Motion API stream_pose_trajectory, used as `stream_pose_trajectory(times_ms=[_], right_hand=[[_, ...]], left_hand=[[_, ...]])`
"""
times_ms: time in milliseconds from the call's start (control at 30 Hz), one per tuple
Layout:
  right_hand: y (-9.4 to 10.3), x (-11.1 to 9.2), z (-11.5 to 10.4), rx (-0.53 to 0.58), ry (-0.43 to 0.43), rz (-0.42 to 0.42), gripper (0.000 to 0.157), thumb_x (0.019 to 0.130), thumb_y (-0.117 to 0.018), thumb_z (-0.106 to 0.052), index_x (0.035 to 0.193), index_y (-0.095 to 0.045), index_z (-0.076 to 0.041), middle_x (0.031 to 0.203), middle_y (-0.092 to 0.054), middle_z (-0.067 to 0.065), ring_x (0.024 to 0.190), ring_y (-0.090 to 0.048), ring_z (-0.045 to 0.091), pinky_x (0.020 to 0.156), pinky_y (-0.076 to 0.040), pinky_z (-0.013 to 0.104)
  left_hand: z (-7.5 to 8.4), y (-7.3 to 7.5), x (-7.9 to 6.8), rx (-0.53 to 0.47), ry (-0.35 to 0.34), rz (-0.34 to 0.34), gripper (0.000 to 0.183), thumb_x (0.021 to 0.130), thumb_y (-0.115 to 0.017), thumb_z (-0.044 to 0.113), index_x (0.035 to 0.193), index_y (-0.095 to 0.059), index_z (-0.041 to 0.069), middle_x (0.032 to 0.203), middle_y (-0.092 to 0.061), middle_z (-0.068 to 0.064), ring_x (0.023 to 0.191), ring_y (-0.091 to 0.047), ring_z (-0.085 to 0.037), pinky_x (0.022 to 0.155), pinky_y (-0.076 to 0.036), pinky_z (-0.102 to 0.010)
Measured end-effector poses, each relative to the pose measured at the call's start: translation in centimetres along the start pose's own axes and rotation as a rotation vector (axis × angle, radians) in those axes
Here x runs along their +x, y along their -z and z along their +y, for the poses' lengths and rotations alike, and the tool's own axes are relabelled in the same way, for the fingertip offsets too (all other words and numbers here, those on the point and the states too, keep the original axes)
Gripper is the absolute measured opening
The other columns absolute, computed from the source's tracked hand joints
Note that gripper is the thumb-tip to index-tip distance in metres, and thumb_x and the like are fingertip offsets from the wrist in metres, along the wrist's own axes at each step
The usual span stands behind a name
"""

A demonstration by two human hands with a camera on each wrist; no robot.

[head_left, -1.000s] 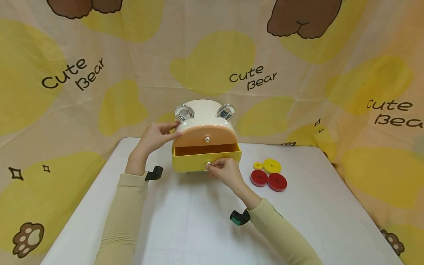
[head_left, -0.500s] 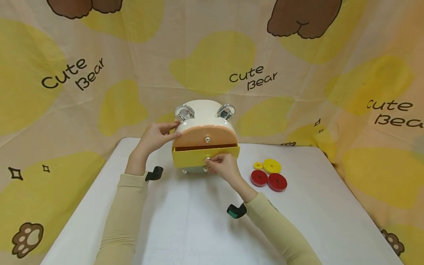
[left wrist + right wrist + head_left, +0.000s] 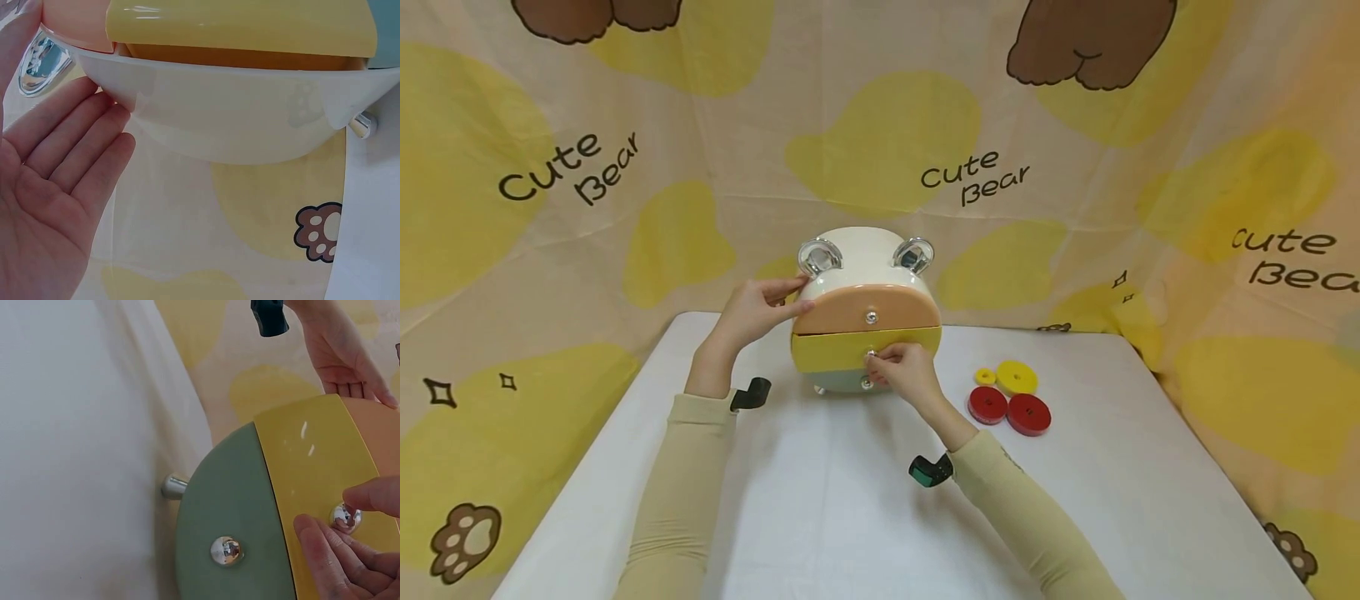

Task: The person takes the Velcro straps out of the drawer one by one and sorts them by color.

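Observation:
A small white drawer cabinet (image 3: 861, 258) with silver ears stands on the table. Its front has an orange top drawer (image 3: 841, 310), a yellow middle drawer (image 3: 827, 353) and a green bottom drawer (image 3: 234, 487). My right hand (image 3: 912, 375) pinches the silver knob (image 3: 345, 515) of the yellow drawer between thumb and fingers. That drawer sits nearly flush in the head view; a narrow gap shows along its side in the left wrist view. My left hand (image 3: 756, 310) rests against the cabinet's left side, fingers straight (image 3: 94, 140), thumb by the orange front.
Two yellow discs (image 3: 1017, 377) and two red discs (image 3: 1028, 414) lie right of the cabinet on the white table (image 3: 820, 517). A printed cloth (image 3: 865, 150) hangs behind and along both sides. Each wrist carries a black camera mount (image 3: 931, 471).
The yellow drawer has slid inward from well pulled out to nearly flush, my right hand moving forward with its knob. My left hand stays at the cabinet's side.

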State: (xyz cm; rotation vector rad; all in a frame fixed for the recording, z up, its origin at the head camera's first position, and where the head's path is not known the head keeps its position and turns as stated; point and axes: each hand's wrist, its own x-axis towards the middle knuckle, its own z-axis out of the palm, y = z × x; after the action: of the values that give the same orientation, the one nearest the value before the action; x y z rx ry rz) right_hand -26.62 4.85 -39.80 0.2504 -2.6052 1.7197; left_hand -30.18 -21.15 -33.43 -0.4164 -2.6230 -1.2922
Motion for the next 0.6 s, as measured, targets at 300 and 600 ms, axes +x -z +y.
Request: stream_pose_trajectory(times_ms=[300, 600], right_hand=[[-0.16, 0.59, 0.1, 0.01, 0.019, 0.013, 0.022, 0.084, -0.072, -0.02, 0.081, -0.072, 0.002, 0.075, -0.071, 0.013, 0.065, -0.07, 0.026, 0.064, -0.059, 0.036], [-0.26, 0.61, 0.52, 0.022, 0.024, 0.012, 0.023, 0.084, -0.073, -0.021, 0.083, -0.071, 0.002, 0.077, -0.072, 0.014, 0.07, -0.071, 0.03, 0.064, -0.059, 0.035]], left_hand=[[0.07, -0.02, 0.04, 0.006, -0.012, -0.002, 0.055, 0.077, -0.074, 0.049, 0.125, -0.064, 0.025, 0.131, -0.06, -0.001, 0.116, -0.059, -0.028, 0.096, -0.048, -0.046], [0.07, 0.12, 0.03, 0.005, -0.012, -0.016, 0.057, 0.078, -0.073, 0.051, 0.127, -0.062, 0.024, 0.132, -0.059, -0.001, 0.117, -0.058, -0.028, 0.097, -0.048, -0.045]])
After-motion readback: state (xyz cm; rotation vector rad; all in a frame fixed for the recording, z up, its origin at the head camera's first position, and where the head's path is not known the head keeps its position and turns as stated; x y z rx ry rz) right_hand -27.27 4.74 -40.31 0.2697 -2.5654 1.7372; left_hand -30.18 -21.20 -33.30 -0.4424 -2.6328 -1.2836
